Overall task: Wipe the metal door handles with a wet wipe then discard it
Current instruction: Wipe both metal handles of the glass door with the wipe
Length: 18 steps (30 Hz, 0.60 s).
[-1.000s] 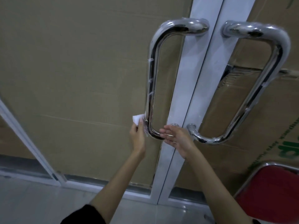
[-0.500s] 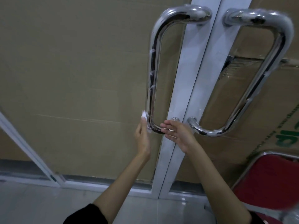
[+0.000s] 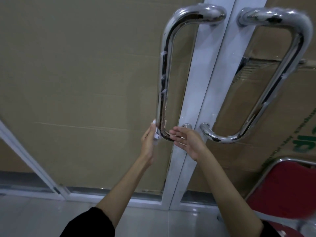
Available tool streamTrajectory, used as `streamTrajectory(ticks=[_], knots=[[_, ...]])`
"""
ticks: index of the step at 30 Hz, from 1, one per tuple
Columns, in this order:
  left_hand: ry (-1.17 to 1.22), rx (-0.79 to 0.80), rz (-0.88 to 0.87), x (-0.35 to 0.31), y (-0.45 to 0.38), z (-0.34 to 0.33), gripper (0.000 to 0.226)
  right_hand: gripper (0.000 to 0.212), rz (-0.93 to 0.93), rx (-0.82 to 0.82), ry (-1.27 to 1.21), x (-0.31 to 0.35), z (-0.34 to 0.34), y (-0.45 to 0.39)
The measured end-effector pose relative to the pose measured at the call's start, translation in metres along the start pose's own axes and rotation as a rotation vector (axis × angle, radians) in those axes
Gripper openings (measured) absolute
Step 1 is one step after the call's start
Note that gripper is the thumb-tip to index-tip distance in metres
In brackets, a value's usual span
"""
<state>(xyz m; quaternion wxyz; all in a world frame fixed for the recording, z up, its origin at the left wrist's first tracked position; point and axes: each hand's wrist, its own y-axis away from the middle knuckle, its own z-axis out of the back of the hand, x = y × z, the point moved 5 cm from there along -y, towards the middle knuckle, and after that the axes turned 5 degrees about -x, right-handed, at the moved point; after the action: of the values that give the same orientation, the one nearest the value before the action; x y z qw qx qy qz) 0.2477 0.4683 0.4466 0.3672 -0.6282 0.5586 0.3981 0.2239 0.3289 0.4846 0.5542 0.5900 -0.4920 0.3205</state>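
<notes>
My left hand is pinching the wet wipe against the left handle's lower bend; my right hand, seemingly open, is steadying. The wipe risks slipping on the curve.

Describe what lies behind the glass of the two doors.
Brown cardboard covers the glass behind both doors, with green print at the right. Whatever lies beyond the cardboard cannot be seen. A red chair hides the lower right corner.

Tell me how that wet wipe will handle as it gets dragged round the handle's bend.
The wet wipe looks floppy: it sits crumpled in the left hand, so it should mould to the left door handle. It probably weighs little. Polished metal may let it slide easily.
</notes>
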Motion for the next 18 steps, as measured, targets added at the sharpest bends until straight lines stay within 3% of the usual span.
streamTrajectory(ticks=[6, 12, 14, 18], knots=[[0.105, 0.034, -0.05, -0.021, -0.004, -0.021, 0.059, 0.022, 0.016, -0.023, -0.024, 0.002, 0.002, -0.003], [0.219, 0.042, 0.142, 0.019, 0.01, -0.016, 0.047, 0.019, -0.005, -0.014, -0.03, -0.004, 0.001, -0.004], [0.238, -0.041, 0.083, 0.012, 0.017, -0.017, 0.042, 0.019, -0.001, -0.018, -0.034, -0.005, 0.001, -0.005], [0.173, -0.2, -0.198, -0.021, 0.016, -0.025, 0.038, 0.019, -0.008, -0.03, -0.042, -0.008, -0.001, -0.006]])
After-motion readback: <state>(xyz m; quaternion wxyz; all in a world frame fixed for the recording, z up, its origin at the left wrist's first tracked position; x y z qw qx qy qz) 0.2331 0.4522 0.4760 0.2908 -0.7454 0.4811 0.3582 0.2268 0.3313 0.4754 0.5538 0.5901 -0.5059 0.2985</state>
